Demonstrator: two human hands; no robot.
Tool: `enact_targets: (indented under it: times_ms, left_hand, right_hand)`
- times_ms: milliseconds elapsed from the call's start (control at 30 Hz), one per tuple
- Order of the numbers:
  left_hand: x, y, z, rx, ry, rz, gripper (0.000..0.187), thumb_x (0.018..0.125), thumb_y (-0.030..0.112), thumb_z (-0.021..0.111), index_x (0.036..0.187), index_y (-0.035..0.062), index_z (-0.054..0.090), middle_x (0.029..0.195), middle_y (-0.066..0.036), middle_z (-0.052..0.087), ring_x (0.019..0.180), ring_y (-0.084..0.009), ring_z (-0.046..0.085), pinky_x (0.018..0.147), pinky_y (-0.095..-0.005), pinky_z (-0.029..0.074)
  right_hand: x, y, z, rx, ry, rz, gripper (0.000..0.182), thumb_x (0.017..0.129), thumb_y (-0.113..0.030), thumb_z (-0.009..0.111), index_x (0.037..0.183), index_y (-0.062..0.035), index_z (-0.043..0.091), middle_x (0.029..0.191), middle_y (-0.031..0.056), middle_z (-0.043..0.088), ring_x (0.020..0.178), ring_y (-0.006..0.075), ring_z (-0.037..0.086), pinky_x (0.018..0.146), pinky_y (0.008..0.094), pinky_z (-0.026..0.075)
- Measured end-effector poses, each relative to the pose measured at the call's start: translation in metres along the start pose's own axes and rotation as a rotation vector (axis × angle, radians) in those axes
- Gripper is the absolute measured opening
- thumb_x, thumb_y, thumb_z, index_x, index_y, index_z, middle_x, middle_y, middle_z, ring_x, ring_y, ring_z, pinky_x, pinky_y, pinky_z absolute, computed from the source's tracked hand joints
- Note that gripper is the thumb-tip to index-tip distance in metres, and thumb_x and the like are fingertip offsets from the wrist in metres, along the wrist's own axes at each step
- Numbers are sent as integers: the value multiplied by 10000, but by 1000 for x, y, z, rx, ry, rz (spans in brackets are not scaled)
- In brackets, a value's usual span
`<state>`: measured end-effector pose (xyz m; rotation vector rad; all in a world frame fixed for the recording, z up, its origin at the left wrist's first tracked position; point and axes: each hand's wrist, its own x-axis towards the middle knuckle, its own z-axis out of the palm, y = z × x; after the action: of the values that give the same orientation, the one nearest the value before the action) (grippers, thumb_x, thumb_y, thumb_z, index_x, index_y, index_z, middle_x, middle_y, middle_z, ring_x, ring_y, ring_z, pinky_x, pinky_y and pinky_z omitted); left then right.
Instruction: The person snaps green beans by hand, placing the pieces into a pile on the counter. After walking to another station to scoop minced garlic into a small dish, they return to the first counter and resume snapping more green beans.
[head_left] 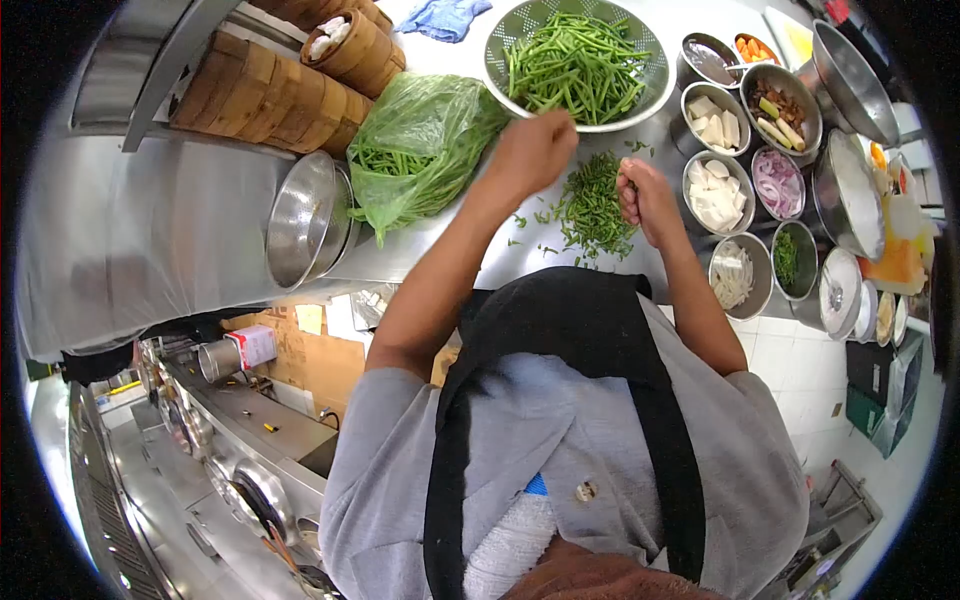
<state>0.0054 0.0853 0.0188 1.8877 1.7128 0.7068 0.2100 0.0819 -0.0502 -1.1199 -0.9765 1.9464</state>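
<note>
My left hand (540, 150) is at the near rim of a perforated metal colander (493, 70), its fingers curled in. Inside the colander lies a heap of long green beans (580, 65). Just right of a pile of short green bean ends (595, 208) on the steel counter, my right hand (648, 200) is closed with the fingers bent to the palm. What either hand holds, if anything, is hidden by the fingers. A green plastic bag (455, 125) with more green beans in it stands left of my left hand.
Steel bowls crowd the right side, with white chunks (715, 195), sliced red onion (778, 183) and chopped greens (785, 260). Stacked bamboo steamers (265, 95) and metal bowls (305, 220) are at left. A blue cloth (443, 18) lies at the back.
</note>
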Motion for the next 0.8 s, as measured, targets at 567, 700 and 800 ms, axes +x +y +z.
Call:
enact_targets:
  times_ms: [567,700,800]
  left_hand:
    - [-62,-67,68,-205,-116,-95,69,818,107,606,814,39,615,778,-66,614,684,-204,585,613,-337,480]
    - [-60,-49,41,-1009,-233,-501,107,863,101,623,940,72,555,798,-16,596,618,-82,521,549,-228,421]
    - [-60,-47,40,-1120,-197,-493,112,882,107,616,959,72,542,799,-13,587,610,-86,517,540,-232,416]
  right_hand:
    - [-1,4,8,-288,26,37,230,917,-262,519,852,-55,599,577,-43,454,418,34,369,365,205,278]
    - [-2,17,15,-298,-113,69,187,881,-226,548,919,-62,629,606,-33,500,435,42,393,384,208,298]
    - [-2,17,22,-280,-206,98,186,858,-208,572,949,-57,631,630,-23,529,482,49,432,426,209,333]
